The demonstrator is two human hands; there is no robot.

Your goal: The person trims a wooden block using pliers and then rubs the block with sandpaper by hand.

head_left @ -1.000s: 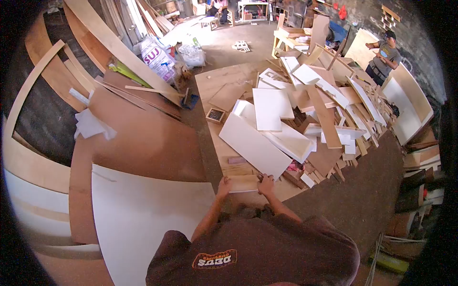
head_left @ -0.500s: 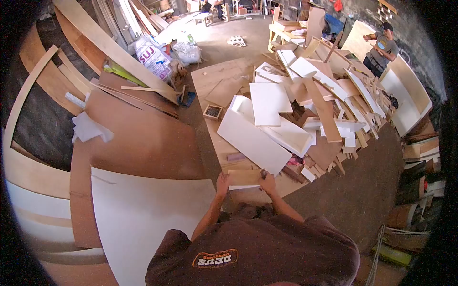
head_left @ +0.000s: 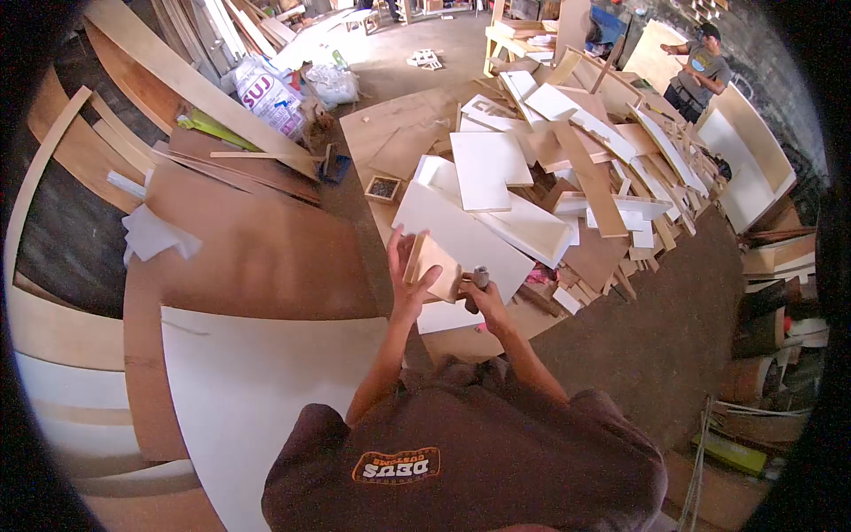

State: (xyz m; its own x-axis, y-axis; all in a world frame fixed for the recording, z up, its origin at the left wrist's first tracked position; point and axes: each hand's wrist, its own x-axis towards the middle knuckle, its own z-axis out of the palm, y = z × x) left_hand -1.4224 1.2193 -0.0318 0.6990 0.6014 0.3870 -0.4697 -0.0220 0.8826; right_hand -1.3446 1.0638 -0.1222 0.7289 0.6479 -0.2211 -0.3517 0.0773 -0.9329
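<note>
A short pale wooden board (head_left: 436, 269) is held up, tilted, in front of my body. My left hand (head_left: 409, 282) grips its left side, with the thumb across its face and the fingers behind the far edge. My right hand (head_left: 487, 304) is closed around a hammer (head_left: 480, 277) whose metal head sticks up above the fingers. That hand is at the board's lower right corner; whether its fingers also pinch the board I cannot tell. Just beyond the hands lies a large white panel (head_left: 456, 235).
White and brown offcuts (head_left: 589, 177) are heaped ahead to the right. A small box of dark bits (head_left: 383, 188) sits at the left of the heap. Brown sheets (head_left: 257, 257) and a white sheet (head_left: 275, 381) lie on my left. A person (head_left: 700, 73) stands at far right.
The board has been lifted and turned from lying level between both hands to a steep tilt. My left hand has shifted its hold and the hammer head now shows more clearly.
</note>
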